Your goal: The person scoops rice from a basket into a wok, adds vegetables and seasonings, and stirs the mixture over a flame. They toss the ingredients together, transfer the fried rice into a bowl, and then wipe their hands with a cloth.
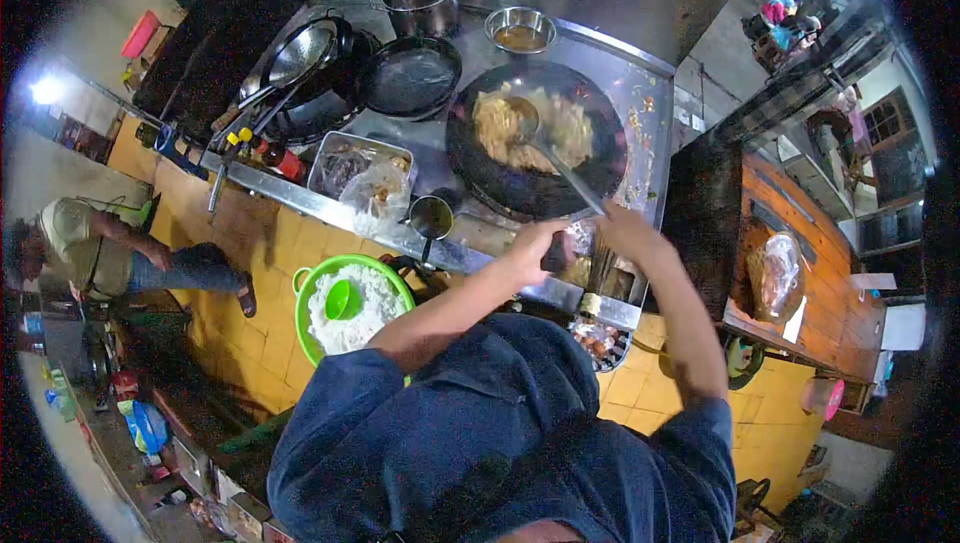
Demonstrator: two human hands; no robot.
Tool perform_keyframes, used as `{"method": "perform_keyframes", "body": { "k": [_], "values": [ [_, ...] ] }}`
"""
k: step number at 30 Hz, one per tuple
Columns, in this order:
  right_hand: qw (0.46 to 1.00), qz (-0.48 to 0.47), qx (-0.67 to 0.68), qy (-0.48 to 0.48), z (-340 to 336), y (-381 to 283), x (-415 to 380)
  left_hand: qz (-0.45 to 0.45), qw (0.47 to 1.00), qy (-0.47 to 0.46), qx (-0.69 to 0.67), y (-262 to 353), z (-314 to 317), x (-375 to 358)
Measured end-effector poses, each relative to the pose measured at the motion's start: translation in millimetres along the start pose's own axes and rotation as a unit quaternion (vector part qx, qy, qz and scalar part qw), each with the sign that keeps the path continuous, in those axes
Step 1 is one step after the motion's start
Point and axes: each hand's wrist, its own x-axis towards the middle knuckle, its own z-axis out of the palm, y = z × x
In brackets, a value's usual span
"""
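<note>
Steel stovetop (588, 56) bears a blackened wok (490, 181); right hand (630, 231) grips a ladle (567, 173), left hand's (535, 251) hold unclear.

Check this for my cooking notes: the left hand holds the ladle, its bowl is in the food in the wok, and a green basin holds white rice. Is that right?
No: the head view shows the right hand, not the left hand, holding the ladle. The rest stands: its bowl is in the food in the wok, and the green basin holds white rice.
</note>
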Motion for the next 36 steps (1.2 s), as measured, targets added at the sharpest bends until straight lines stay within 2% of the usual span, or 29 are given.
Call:
{"method": "perform_keyframes", "body": {
  "k": [1, 2, 3, 5, 6, 7, 9, 11, 13, 14, 15, 16, 17, 19, 21, 22, 23, 24, 25, 27, 29, 30, 31, 32, 33, 35, 36],
  "values": [
    [0.999, 0.013, -0.033, 0.013, -35.1, -13.9, -37.1, -0.045, 0.991, -0.093, -0.090, 13.5, 21.3, -27.7],
    [0.988, 0.033, -0.144, 0.036, -49.8, -20.4, -55.9, -0.106, 0.983, -0.101, -0.112, 24.8, 35.9, -52.5],
    [0.989, 0.033, -0.142, 0.039, -49.5, -17.3, -63.9, -0.167, 0.971, -0.109, -0.132, 32.1, 41.1, -66.9],
    [0.966, -0.047, -0.245, 0.073, -39.1, -5.8, -87.3, -0.133, 0.983, -0.125, -0.028, 39.7, 9.7, -36.1],
    [0.965, -0.047, -0.246, 0.073, -38.0, -5.9, -94.7, -0.131, 0.985, -0.111, -0.015, 43.0, -9.9, -19.3],
    [0.965, -0.059, -0.239, 0.090, -38.6, -6.1, -101.0, -0.074, 0.993, -0.091, 0.033, 34.8, -34.6, -2.3],
    [0.965, -0.066, -0.230, 0.107, -33.1, -4.9, -113.1, -0.109, 0.989, 0.077, 0.060, 2.2, -39.6, -1.9],
    [0.964, -0.045, -0.233, 0.118, -29.4, -4.3, -115.6, -0.079, 0.989, 0.046, 0.115, -25.9, -13.7, -50.3],
    [0.970, -0.012, -0.220, 0.097, -23.3, -15.2, -118.8, -0.155, 0.983, -0.003, 0.100, -26.5, 12.2, -96.5],
    [0.977, -0.009, -0.189, 0.099, -14.7, -13.9, -115.9, -0.165, 0.980, 0.014, 0.112, -17.6, 20.0, -95.8],
    [0.983, -0.009, -0.160, 0.094, -7.7, -12.9, -118.3, -0.122, 0.978, -0.068, 0.158, -3.8, 9.2, -78.6],
    [0.993, 0.000, -0.106, 0.053, -13.8, -17.6, -119.5, -0.095, 0.979, -0.032, 0.177, 10.8, -0.7, -53.9],
    [0.993, 0.001, -0.105, 0.050, -11.7, -15.3, -113.1, -0.083, 0.987, -0.055, 0.127, 21.1, -19.6, -26.8],
    [0.986, 0.081, -0.134, 0.052, 6.4, -3.9, -95.9, -0.008, 0.988, -0.020, 0.150, 7.6, -50.2, 5.4],
    [0.977, 0.073, -0.176, 0.097, 6.2, 8.1, -89.1, 0.004, 0.977, 0.031, 0.211, -13.4, -24.5, -49.1],
    [0.977, 0.089, -0.156, 0.112, -6.5, 6.2, -94.2, -0.079, 0.990, -0.021, 0.119, -27.4, -30.4, -64.5],
    [0.977, 0.104, -0.136, 0.130, -20.3, 4.8, -97.4, -0.123, 0.981, -0.021, 0.149, -19.0, -10.0, -95.4],
    [0.975, 0.091, -0.111, 0.171, -28.0, 9.9, -108.5, -0.125, 0.981, -0.007, 0.151, -15.1, -8.8, -93.0],
    [0.975, 0.091, -0.112, 0.171, -34.0, 7.8, -116.3, -0.130, 0.980, 0.009, 0.147, -15.0, -8.5, -91.8],
    [0.971, 0.099, -0.029, 0.214, -38.5, 3.0, -130.1, -0.067, 0.984, -0.010, 0.164, -10.3, -43.3, -42.0],
    [0.967, 0.119, 0.011, 0.225, -19.8, -4.0, -111.3, 0.017, 0.980, -0.016, 0.195, -24.3, -108.5, 44.1],
    [0.964, 0.133, 0.026, 0.229, 2.7, -0.3, -89.1, 0.068, 0.964, 0.015, 0.258, -14.4, -107.4, 53.8],
    [0.966, 0.171, -0.016, 0.195, 14.5, -11.6, -65.7, 0.069, 0.963, 0.014, 0.261, -8.9, -104.4, 57.8],
    [0.969, 0.186, 0.011, 0.160, 27.2, -18.3, -42.7, 0.079, 0.966, 0.018, 0.247, -6.3, -101.5, 60.9],
    [0.956, 0.105, -0.064, 0.265, 74.2, 2.0, -11.7, 0.090, 0.969, 0.023, 0.231, -5.1, -98.4, 62.2],
    [0.920, 0.017, -0.142, 0.365, 90.7, 12.0, 8.9, 0.097, 0.970, 0.013, 0.222, -3.9, -95.8, 62.5],
    [0.957, 0.033, -0.086, 0.274, 88.8, 16.3, 13.8, 0.099, 0.971, 0.008, 0.217, -2.9, -96.3, 61.0]
  ]
}}
